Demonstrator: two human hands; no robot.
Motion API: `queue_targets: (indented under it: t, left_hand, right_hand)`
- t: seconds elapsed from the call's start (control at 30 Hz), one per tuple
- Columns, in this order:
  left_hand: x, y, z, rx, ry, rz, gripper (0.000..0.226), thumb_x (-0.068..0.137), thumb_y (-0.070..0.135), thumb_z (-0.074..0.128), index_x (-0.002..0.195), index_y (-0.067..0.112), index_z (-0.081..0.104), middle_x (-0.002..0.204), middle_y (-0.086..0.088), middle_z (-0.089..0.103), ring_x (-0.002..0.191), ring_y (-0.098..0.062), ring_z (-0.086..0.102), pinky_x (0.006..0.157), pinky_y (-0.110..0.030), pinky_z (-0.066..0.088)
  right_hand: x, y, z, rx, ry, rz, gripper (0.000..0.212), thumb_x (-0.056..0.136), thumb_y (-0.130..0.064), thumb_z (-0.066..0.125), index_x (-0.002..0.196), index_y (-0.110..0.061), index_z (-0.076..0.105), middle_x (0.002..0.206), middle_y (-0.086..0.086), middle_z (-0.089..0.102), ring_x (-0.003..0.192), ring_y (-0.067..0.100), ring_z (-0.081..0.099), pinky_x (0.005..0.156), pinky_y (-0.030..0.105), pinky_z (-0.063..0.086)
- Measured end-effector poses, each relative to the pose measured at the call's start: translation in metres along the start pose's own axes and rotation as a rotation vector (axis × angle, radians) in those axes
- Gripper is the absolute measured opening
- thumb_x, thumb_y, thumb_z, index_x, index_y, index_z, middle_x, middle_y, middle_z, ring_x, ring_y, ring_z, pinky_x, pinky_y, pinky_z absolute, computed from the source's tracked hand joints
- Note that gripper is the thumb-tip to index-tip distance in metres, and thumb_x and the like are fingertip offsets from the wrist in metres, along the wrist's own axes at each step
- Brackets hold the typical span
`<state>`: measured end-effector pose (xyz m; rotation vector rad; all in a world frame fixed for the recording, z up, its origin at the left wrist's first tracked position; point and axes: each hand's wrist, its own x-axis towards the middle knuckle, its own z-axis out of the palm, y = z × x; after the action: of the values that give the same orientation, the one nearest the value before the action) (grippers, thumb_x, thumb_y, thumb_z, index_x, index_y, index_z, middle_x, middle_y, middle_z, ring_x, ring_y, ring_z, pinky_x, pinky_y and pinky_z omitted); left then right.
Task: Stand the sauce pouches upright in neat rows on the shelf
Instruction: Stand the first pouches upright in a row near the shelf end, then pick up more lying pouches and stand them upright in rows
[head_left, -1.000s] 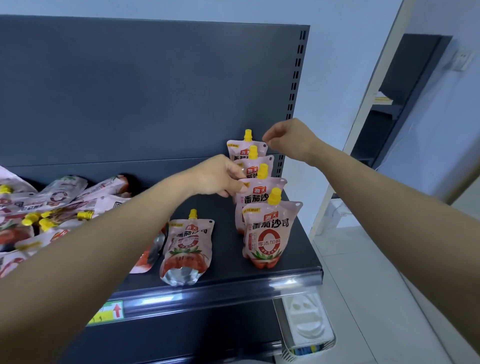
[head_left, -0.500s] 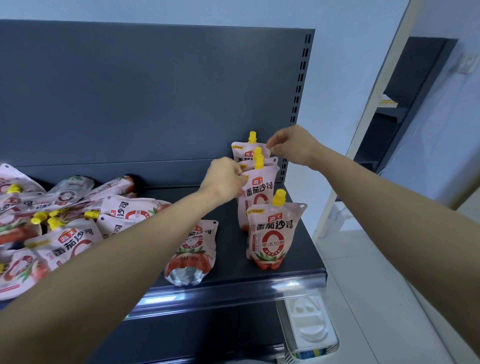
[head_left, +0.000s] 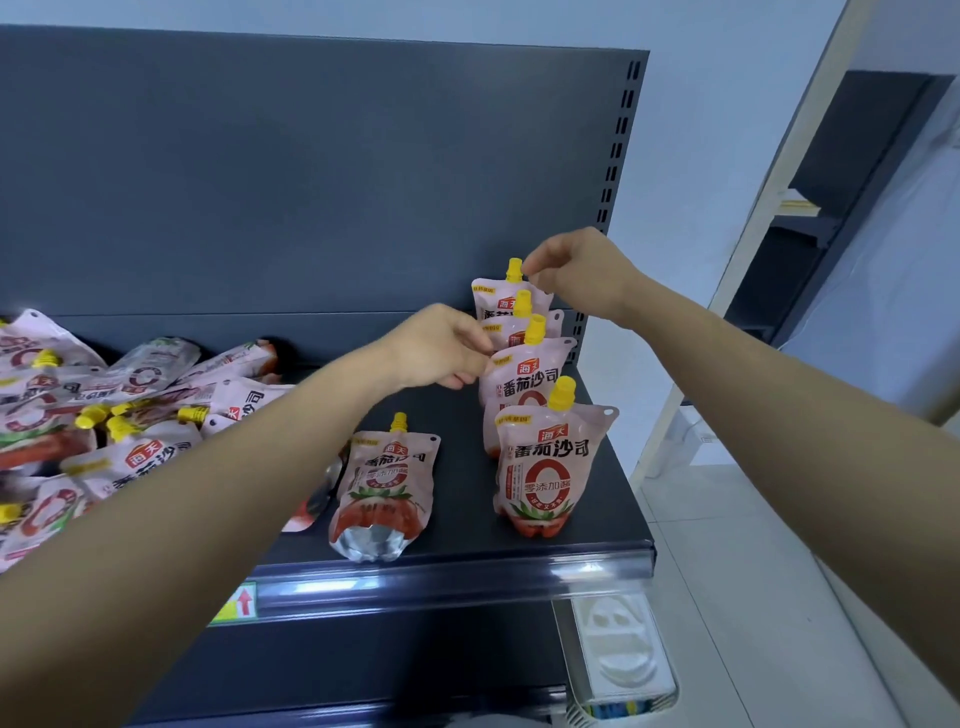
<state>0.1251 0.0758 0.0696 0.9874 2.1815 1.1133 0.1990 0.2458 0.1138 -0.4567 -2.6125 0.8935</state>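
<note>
At the right end of the dark shelf (head_left: 597, 525), four sauce pouches stand upright in a single row running from the front edge back to the rear panel (head_left: 311, 182). The front pouch (head_left: 548, 462) stands just behind the shelf lip, its yellow cap tilted slightly right; the second pouch (head_left: 524, 379) stands close behind it, then the third pouch (head_left: 501, 332), mostly hidden, and the rear pouch (head_left: 493, 299) against the panel. The left hand (head_left: 441, 351) has its fingers pressed together at the upper left corner of the second pouch, pinching its edge. The right hand (head_left: 576, 273) is curled above the row, thumb and forefinger closed at the yellow cap (head_left: 514, 270) of the rear pouch; whether they actually grip it cannot be told. To the left of the row, one flat pouch (head_left: 384, 483) lies on its back with the silver base toward the shelf edge and the cap pointing rearward. Farther left, a loose heap of pouches (head_left: 104, 415) lies jumbled and overlapping, partly hidden by the left forearm. A green and red price tag (head_left: 236, 603) sits in the shelf's front rail.
</note>
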Motion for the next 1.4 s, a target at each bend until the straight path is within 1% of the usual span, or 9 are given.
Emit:
queue_targets:
  t: [0.13, 0.23, 0.43, 0.57, 0.7, 0.77, 0.97, 1.13, 1.4]
  left_hand:
    - [-0.008, -0.023, -0.038, 0.055, 0.063, -0.067, 0.025, 0.080, 0.006, 0.069, 0.104, 0.004, 0.063, 0.094, -0.014, 0.066, 0.077, -0.017, 0.062, 0.069, -0.022, 0.055]
    - [-0.017, -0.047, -0.062, 0.179, 0.069, -0.136, 0.021, 0.079, 0.010, 0.071, 0.099, 0.009, 0.065, 0.099, -0.014, 0.068, 0.088, -0.023, 0.065, 0.077, -0.028, 0.055]
    - [-0.037, -0.090, -0.085, 0.446, 0.119, -0.207, 0.027, 0.075, 0.020, 0.074, 0.100, 0.012, 0.068, 0.098, -0.003, 0.067, 0.088, -0.020, 0.061, 0.080, -0.026, 0.043]
    - [-0.048, -0.114, -0.099, 0.532, 0.190, -0.235, 0.029, 0.079, 0.014, 0.069, 0.107, 0.007, 0.066, 0.111, -0.010, 0.066, 0.100, -0.026, 0.060, 0.082, -0.024, 0.042]
    - [-0.057, -0.138, -0.112, 0.634, 0.233, -0.267, 0.029, 0.081, 0.015, 0.065, 0.107, 0.003, 0.065, 0.117, -0.016, 0.062, 0.104, -0.030, 0.056, 0.083, -0.029, 0.042]
    - [-0.058, -0.147, -0.117, 0.701, 0.265, -0.278, 0.035, 0.082, 0.019, 0.064, 0.114, 0.005, 0.061, 0.122, -0.019, 0.054, 0.105, -0.033, 0.054, 0.084, -0.031, 0.041]
    - [-0.054, -0.163, -0.132, 0.710, 0.265, -0.395, 0.060, 0.079, 0.023, 0.069, 0.132, 0.010, 0.044, 0.136, -0.016, 0.032, 0.126, -0.038, 0.038, 0.103, -0.043, 0.035]
    - [-0.054, -0.174, -0.143, 0.559, 0.187, -0.403, 0.067, 0.075, 0.023, 0.075, 0.132, 0.010, 0.042, 0.130, -0.015, 0.048, 0.113, -0.035, 0.052, 0.087, -0.040, 0.045]
    - [-0.052, -0.180, -0.152, 0.352, 0.223, -0.452, 0.032, 0.072, 0.019, 0.078, 0.091, 0.002, 0.059, 0.083, -0.006, 0.063, 0.068, -0.019, 0.057, 0.047, -0.025, 0.043]
  right_hand:
    - [-0.002, -0.024, 0.005, -0.035, -0.038, -0.075, 0.021, 0.090, -0.005, 0.053, 0.103, -0.011, 0.068, 0.104, 0.000, 0.065, 0.091, 0.011, 0.059, 0.073, 0.017, 0.043]
    - [-0.008, -0.055, 0.012, -0.111, -0.137, -0.146, 0.020, 0.088, -0.009, 0.056, 0.103, -0.013, 0.069, 0.100, -0.001, 0.065, 0.087, 0.010, 0.061, 0.070, 0.015, 0.045]
    - [-0.018, -0.105, 0.070, -0.365, -0.413, -0.221, 0.024, 0.085, -0.019, 0.065, 0.107, -0.010, 0.069, 0.107, 0.004, 0.069, 0.100, 0.020, 0.061, 0.086, 0.027, 0.047]
    - [-0.015, -0.096, 0.126, -0.587, -0.598, -0.138, 0.036, 0.087, -0.030, 0.063, 0.110, -0.002, 0.067, 0.114, 0.012, 0.067, 0.106, 0.029, 0.061, 0.088, 0.033, 0.048]
    - [-0.015, -0.067, 0.166, -0.708, -0.713, 0.026, 0.037, 0.085, -0.040, 0.061, 0.074, -0.004, 0.062, 0.076, 0.008, 0.060, 0.062, 0.023, 0.054, 0.059, 0.031, 0.046]
    - [-0.016, -0.056, 0.177, -0.740, -0.720, 0.113, 0.040, 0.082, -0.047, 0.062, 0.071, -0.009, 0.056, 0.072, 0.004, 0.054, 0.056, 0.018, 0.049, 0.050, 0.026, 0.042]
    - [-0.010, -0.049, 0.194, -0.674, -0.728, 0.260, 0.047, 0.075, -0.053, 0.068, 0.093, -0.011, 0.056, 0.098, 0.005, 0.058, 0.075, 0.019, 0.059, 0.070, 0.031, 0.056]
    - [-0.003, -0.047, 0.200, -0.551, -0.733, 0.393, 0.050, 0.069, -0.049, 0.076, 0.094, -0.014, 0.053, 0.109, 0.005, 0.055, 0.097, 0.024, 0.062, 0.084, 0.036, 0.058]
    - [0.004, -0.038, 0.204, -0.384, -0.699, 0.517, 0.038, 0.074, -0.037, 0.077, 0.092, -0.010, 0.058, 0.102, 0.007, 0.057, 0.090, 0.020, 0.060, 0.077, 0.029, 0.057]
